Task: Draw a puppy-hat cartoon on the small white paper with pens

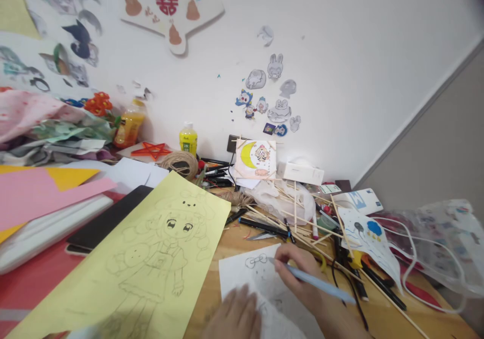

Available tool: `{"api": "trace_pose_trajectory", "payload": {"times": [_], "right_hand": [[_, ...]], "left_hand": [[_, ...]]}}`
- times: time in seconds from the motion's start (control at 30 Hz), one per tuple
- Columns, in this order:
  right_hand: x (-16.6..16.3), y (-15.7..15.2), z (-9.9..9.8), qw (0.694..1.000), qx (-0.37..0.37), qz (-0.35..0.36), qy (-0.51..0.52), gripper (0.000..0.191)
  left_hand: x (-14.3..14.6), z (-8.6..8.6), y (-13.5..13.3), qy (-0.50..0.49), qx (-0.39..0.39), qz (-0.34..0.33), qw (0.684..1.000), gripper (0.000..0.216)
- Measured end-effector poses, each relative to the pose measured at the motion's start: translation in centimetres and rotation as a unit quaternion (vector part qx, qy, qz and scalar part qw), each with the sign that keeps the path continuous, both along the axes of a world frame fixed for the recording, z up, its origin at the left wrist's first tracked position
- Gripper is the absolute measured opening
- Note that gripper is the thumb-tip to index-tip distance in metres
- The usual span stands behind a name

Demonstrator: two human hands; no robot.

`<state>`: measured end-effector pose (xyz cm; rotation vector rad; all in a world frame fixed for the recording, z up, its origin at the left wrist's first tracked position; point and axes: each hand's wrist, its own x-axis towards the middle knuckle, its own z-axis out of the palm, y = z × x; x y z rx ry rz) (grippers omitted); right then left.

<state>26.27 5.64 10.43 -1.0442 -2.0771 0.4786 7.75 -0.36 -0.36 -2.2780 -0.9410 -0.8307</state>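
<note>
A white wall (340, 76) dotted with paper cutouts (280, 111) rises behind a crowded wooden bench (227, 243), where a yellow sheet (139, 258) bearing a drawn figure in a dress spreads at an angle. Just to the right of the yellow sheet, with a strip of wood between them, lies a white sheet (266, 283) marked with faint line drawings. The person's left hand (238, 314) rests on the side nearer the yellow sheet, slightly blurred, fingers extended and side by side, palm down and gripping nothing. The right hand (300, 262), farther to the right of the yellow sheet, is closed around a pale blue pen (321, 282), its tip by a pair of drawn loops (256, 261) near the far edge of the paper; whether it touches cannot be told.

Paper this thin should prove light and limp, quick to slide on smooth wood and easy to crease or tear, so a flat press likely serves better than a pinch; for lifting, a bare corner seems the safest hold, clear of the marks, which may smudge. The slim pen looks light, stiff and sturdy, best taken close to the tip between thumb and fingers. Thin wooden sticks (295, 200), to the right of the yellow sheet's far corner, look brittle by comparison.
</note>
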Motion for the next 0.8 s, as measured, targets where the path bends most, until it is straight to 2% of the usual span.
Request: {"api": "trace_pose_trajectory", "payload": {"times": [0.1, 0.2, 0.43, 0.8], "right_hand": [[-2.0, 1.6, -0.4, 0.993, -0.111, 0.020, 0.017, 0.011], [-4.0, 2.9, -1.6, 0.986, -0.160, 0.036, 0.032, 0.015], [-6.0, 3.9, -4.4, 0.990, -0.126, 0.062, 0.019, 0.031], [-5.8, 4.2, -4.2, 0.991, -0.110, 0.076, -0.029, 0.032]], "left_hand": [[-0.8, 0.2, -0.1, 0.023, -0.030, 0.028, 0.999, 0.013], [-1.2, 0.4, -0.1, 0.067, -0.059, 0.037, 0.995, 0.017], [-0.9, 1.2, 0.1, -0.032, -0.023, 0.031, 0.999, 0.007], [-0.8, 1.8, -0.3, 0.008, -0.069, 0.049, 0.996, 0.009]]}}
